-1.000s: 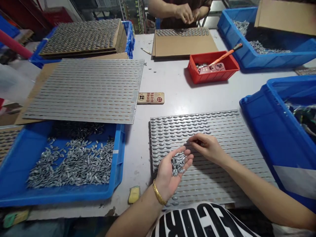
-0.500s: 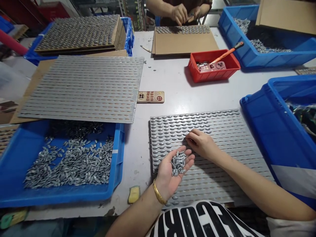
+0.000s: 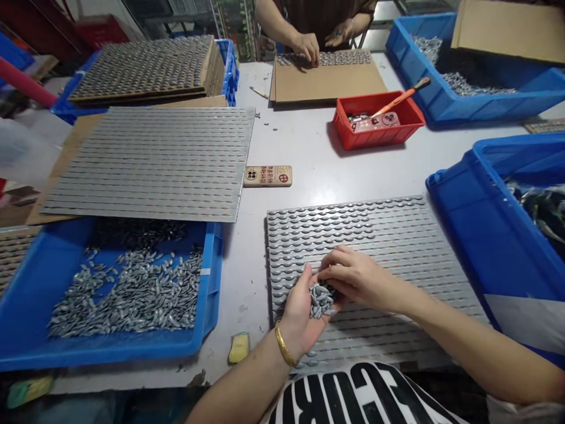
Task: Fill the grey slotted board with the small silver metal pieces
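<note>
My left hand (image 3: 303,312) is cupped palm up over the near part of a grey ridged board (image 3: 397,235), holding a small heap of grey metal pieces (image 3: 321,299). My right hand (image 3: 353,277) reaches across into that palm, fingers pinched among the pieces. The far rows of the board are filled with the same oval pieces. A gold bangle (image 3: 283,347) circles my left wrist.
A blue bin (image 3: 212,277) of loose grey pieces sits left, partly under a bare ridged board (image 3: 154,159). A phone (image 3: 268,175) lies mid-table. A red tray (image 3: 375,132) with an orange-handled tool, blue bins right, and another person's hands (image 3: 309,47) at a cardboard sheet are beyond.
My right hand has come back from the board's rows to my left palm and dipped into the heap. The person opposite has lowered a hand onto their sheet.
</note>
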Demonstrator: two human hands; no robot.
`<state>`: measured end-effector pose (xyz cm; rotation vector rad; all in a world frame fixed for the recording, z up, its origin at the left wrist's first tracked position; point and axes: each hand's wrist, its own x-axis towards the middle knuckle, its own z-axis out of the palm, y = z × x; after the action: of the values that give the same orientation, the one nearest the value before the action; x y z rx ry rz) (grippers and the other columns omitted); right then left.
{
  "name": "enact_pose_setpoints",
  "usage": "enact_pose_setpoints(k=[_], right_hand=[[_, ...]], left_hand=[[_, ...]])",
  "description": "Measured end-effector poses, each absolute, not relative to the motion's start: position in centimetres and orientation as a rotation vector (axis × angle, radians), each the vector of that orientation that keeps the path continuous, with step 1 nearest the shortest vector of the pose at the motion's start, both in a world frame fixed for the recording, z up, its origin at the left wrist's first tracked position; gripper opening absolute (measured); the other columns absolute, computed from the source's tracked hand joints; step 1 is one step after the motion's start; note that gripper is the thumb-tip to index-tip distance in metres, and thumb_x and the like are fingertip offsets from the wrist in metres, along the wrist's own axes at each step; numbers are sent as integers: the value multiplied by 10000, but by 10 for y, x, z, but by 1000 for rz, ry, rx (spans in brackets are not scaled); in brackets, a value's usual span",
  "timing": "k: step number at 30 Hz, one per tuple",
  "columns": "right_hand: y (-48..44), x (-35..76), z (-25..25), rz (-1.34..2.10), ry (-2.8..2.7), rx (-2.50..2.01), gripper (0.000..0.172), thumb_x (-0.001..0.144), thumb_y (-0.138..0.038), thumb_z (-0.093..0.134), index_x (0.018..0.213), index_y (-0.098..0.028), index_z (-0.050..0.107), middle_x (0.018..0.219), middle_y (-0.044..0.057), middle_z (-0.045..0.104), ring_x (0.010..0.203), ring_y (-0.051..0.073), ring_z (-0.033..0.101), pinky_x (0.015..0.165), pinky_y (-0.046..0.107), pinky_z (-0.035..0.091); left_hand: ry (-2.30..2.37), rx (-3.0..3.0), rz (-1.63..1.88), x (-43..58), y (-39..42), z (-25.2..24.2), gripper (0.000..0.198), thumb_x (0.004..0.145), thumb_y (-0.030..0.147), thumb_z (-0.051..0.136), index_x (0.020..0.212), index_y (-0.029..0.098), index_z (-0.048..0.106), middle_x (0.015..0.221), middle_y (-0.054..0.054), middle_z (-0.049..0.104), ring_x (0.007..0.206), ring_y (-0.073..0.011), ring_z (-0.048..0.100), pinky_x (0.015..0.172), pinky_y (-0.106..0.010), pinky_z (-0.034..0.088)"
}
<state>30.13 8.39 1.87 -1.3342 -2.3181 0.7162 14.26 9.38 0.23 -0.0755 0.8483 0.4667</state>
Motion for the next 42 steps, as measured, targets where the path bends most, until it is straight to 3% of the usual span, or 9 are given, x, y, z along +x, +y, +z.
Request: enact_pose_setpoints(k=[3,7,12,26,29,32,36,42], right_hand=[[80,304,17,730,-2246,-1306,199,921,-123,455,1006,-197,619,917,72,633,856,185,558,709,320,480],[73,325,7,599,-1956,-1447,117,910,-152,502,972,-208,584,858,54,640,788,173,574,688,314,478],[75,351,-25,319,-1968,-1544,174,903,-130,484,986,-224,604,913,63,658,844,195,583,729,344,492],[78,354,-42,177,-2285,-1619,301,887,-86,433,1084,-183,639,1028,115,646,900,222,571,772,366,512],[77,350,-31,259,-2176,-1597,294,891,-117,456,1123,-194,621,1059,117,637,939,227,584,787,376,521],[75,339,-9,551,-1960,-1508,285,909,-209,500,1179,-220,590,1096,106,620,976,210,594,792,353,529],[76,326,14,929,-1912,-1418,166,897,-242,547,1027,-218,647,970,65,643,897,177,599,753,310,515],[74,325,14,1056,-1768,-1509,102,886,-205,537,855,-196,635,822,25,619,739,138,563,635,258,461]], left_hand=[[876,-81,481,144,93,6,276,870,396,548,848,133,632,823,-65,661,764,-164,630,666,-278,510],[930,-31,457,144,99,13,200,834,255,578,959,111,640,846,-88,667,737,-168,645,666,-279,522],[950,-75,443,142,101,12,193,819,267,559,941,132,625,702,-31,600,524,-89,544,433,-171,393],[847,31,395,152,91,0,238,801,322,638,934,128,597,721,-11,534,508,-45,466,360,-132,239],[850,94,418,154,92,1,273,811,356,634,954,126,596,741,-16,530,529,-47,472,369,-132,246],[885,151,427,156,92,4,281,811,388,632,936,141,588,743,-13,528,533,-51,471,372,-137,249],[909,244,457,161,90,8,305,776,423,665,928,172,584,773,9,518,535,-54,484,367,-144,243],[964,267,455,166,88,6,301,778,441,638,885,164,582,738,-6,542,527,-80,502,367,-162,236]])
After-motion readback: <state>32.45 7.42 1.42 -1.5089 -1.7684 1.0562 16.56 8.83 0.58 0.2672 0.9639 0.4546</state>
